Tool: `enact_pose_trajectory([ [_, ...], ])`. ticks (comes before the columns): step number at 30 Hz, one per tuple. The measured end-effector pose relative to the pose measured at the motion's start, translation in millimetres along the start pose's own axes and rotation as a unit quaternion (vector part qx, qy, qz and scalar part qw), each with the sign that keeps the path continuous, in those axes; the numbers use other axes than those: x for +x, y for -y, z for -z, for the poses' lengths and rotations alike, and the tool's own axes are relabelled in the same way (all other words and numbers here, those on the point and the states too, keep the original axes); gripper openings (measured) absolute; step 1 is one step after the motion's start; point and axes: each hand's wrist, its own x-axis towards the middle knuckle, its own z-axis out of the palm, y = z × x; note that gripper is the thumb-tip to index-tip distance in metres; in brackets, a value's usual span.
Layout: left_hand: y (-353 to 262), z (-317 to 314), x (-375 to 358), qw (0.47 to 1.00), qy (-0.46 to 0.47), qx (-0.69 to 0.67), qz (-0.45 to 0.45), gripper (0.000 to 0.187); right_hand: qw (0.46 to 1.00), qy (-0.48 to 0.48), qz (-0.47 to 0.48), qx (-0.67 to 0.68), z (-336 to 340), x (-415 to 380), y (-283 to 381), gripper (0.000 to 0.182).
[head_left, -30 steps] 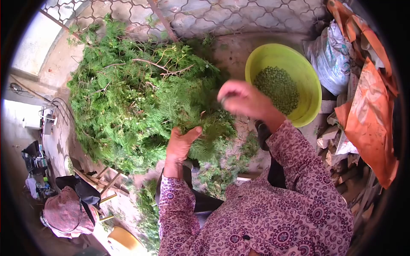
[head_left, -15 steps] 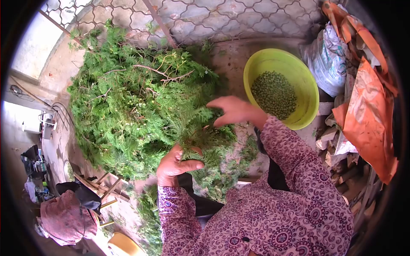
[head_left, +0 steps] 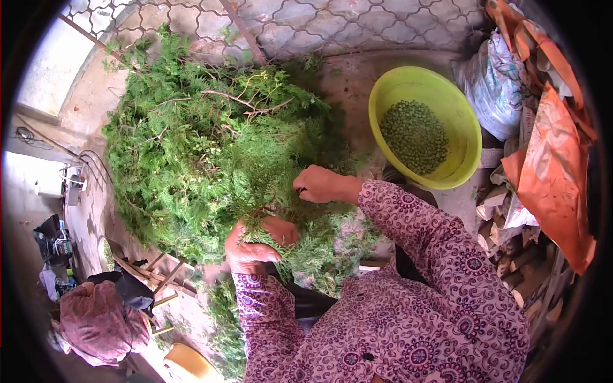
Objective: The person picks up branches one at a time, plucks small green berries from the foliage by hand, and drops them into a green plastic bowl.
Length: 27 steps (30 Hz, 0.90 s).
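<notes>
My left hand (head_left: 258,242) is closed around a leafy evergreen sprig (head_left: 255,198), whose fronds stick out above and below the fingers. Just right of the sprig, my right hand (head_left: 325,185) has its fingers curled together; whatever lies in them is too small or hidden to make out. Both hands are over the near edge of a big heap of green evergreen branches (head_left: 185,166). To the right of the heap stands a yellow-green basin (head_left: 463,163), partly filled with small round green cones or seeds (head_left: 415,137).
A wire mesh (head_left: 357,25) runs along the back. On the right are a white sack (head_left: 491,89), an orange sheet (head_left: 552,179) and stacked firewood (head_left: 527,277). Maroon cloth (head_left: 102,322) and a yellow tub (head_left: 191,364) are at lower left. Loose sprigs (head_left: 227,319) lie on the floor.
My right hand has moved down and left from beside the basin, and its spread fingers have closed. My left hand has shifted slightly left, with the sprig now more upright.
</notes>
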Motion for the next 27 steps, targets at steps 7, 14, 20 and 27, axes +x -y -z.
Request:
enact_pose_trajectory([
  [7,-13,64,-6,0.996,0.07,-0.021,-0.059,0.034,0.998,0.036,-0.049,-0.025,35,-6,19,0.016],
  [14,-14,70,21,0.934,-0.093,-0.32,-0.126,0.065,0.891,-0.061,-0.233,0.385,82,-25,24,0.018],
  [20,5,56,37,0.967,-0.03,-0.219,-0.13,0.109,0.848,-0.155,-0.244,0.445,88,-28,18,0.021],
  [27,4,36,39,0.985,-0.113,0.126,0.043,0.088,0.842,-0.174,-0.242,0.449,95,-30,16,0.026],
])
